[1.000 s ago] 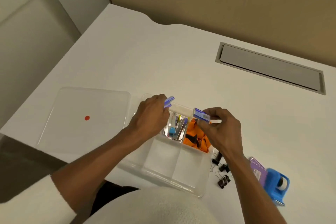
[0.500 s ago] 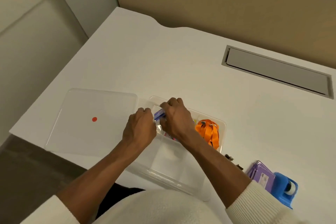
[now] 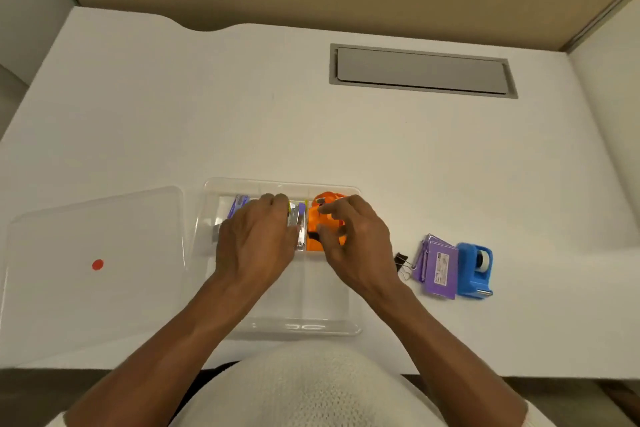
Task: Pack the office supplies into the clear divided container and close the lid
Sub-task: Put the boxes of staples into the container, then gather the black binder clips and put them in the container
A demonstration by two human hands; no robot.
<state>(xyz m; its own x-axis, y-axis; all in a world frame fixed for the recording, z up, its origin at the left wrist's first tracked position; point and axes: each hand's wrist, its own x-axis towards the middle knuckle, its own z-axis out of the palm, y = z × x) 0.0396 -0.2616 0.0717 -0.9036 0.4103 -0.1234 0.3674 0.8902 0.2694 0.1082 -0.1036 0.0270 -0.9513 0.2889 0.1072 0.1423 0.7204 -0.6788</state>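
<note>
Head view looks straight down on a white desk (image 3: 346,135) with one clear divided container (image 3: 282,326) near its front edge and one clear lid (image 3: 97,288), marked with a single red dot, lying flat just to the container's left. Three far compartments show contents: a small purple-blue box (image 3: 239,204) in the left one, a cluster of metal and coloured pieces (image 3: 300,218) in the middle one, too jumbled to count, and one orange strap (image 3: 317,232) bundled in the right one. The near compartments look bare. Outside the container, to its right, lie one black binder clip (image 3: 401,258) that I can make out, a stack of purple cards (image 3: 438,267) and one blue tape dispenser (image 3: 474,269), the last two touching.

Both hands reach into the far row. The left hand (image 3: 258,243) lies palm down over the left and middle compartments, fingers bent and together; whether they grip anything beneath cannot be told. The right hand (image 3: 353,243) hovers over the orange strap with fingers (image 3: 332,210) spread and loosely curled, thumb apart from them, clasping nothing visible.
</note>
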